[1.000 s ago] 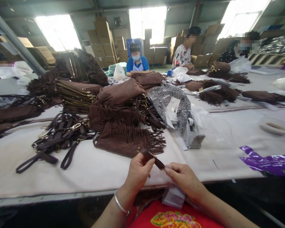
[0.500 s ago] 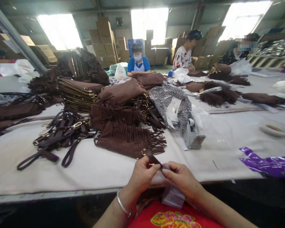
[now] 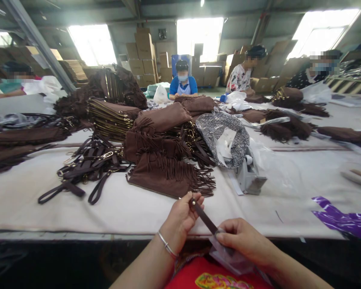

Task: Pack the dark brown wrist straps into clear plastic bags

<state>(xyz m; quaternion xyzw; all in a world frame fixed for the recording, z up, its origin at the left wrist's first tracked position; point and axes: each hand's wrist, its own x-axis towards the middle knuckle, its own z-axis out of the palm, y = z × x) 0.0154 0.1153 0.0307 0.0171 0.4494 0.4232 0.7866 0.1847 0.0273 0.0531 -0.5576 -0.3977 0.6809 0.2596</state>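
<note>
A dark brown wrist strap (image 3: 207,220) runs between my two hands over the table's front edge. My left hand (image 3: 185,214) pinches its end with the gold-coloured stud, palm partly turned up. At the other end my right hand (image 3: 239,240) grips the strap together with a clear plastic bag (image 3: 228,257), which hangs over my lap. Just beyond my hands lies a brown fringed bag (image 3: 162,176), flat on the white tabletop. More brown straps with gold clasps (image 3: 87,168) are heaped to the left of it.
Behind the fringed bag rises a pile of brown bags (image 3: 162,118). To its right are a speckled round bundle (image 3: 225,136) and a grey tape dispenser (image 3: 251,178). Purple plastic (image 3: 343,216) lies at the right edge. Several co-workers sit across the table.
My hands have moved apart, stretching the strap out between them. My left hand has turned its palm upward, and the plastic bag has shifted right with my right hand. The view has swung slightly left.
</note>
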